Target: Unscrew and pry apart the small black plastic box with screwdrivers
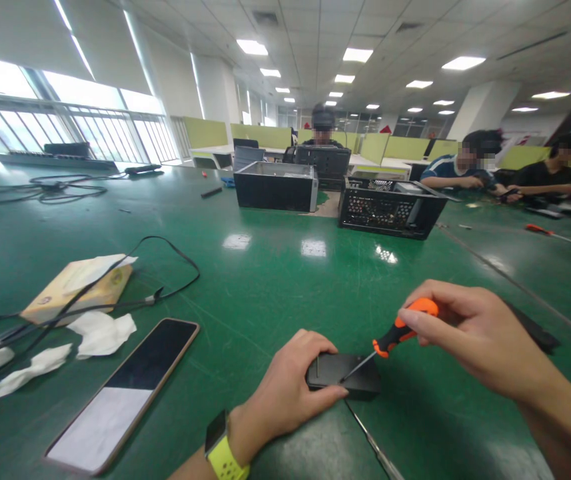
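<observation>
A small black rectangular box (360, 381) lies on the green tabletop in front of me. My left hand (298, 383) grips its left end, thumb along the near side and fingers over the far side. In my right hand (470, 333) is a screwdriver (396, 330) with an orange and black handle, held at a slant. Its tip meets the top of the box close to my left thumb. A thin metal tool (372, 443) lies on the table, one end by the near edge of the box. Partly hidden behind my right hand is a flat black piece (532, 327).
To the left lie a phone (122, 400), crumpled tissues (101, 333), a tissue pack (82, 287) and black cables (180, 250). Two computer cases (275, 190) (390, 210) stand farther back. Another screwdriver (548, 232) lies at the right, near co-workers (465, 170) seated across the table.
</observation>
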`<action>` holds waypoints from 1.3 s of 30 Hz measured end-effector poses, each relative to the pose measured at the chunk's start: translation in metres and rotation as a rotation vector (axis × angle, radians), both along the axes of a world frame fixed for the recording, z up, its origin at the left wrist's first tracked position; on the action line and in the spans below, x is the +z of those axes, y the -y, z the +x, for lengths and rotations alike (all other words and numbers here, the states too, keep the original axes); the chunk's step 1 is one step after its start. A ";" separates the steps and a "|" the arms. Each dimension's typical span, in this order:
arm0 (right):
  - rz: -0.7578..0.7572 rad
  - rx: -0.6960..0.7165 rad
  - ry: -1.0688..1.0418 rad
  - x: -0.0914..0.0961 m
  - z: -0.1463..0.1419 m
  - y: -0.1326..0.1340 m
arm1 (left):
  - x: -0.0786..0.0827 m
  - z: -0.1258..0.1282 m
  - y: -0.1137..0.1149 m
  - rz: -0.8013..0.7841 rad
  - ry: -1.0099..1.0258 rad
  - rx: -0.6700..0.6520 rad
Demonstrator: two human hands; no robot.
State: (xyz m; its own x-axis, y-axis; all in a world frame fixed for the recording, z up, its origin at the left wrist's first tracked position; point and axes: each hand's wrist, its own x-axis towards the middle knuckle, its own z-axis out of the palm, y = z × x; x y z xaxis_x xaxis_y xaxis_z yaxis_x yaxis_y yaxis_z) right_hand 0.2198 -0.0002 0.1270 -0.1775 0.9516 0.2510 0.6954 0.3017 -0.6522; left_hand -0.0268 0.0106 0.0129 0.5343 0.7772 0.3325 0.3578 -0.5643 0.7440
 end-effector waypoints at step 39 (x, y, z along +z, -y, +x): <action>0.120 -0.212 0.062 -0.077 0.044 -0.021 | 0.003 0.001 0.000 0.027 -0.024 0.021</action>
State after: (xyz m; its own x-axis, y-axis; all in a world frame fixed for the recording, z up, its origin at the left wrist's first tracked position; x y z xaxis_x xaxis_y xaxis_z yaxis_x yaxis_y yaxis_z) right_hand 0.2641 0.0207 0.0502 0.0043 0.9333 0.3592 0.7890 0.2175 -0.5746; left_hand -0.0262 0.0106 0.0157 0.5261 0.7790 0.3411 0.3874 -0.5766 0.7193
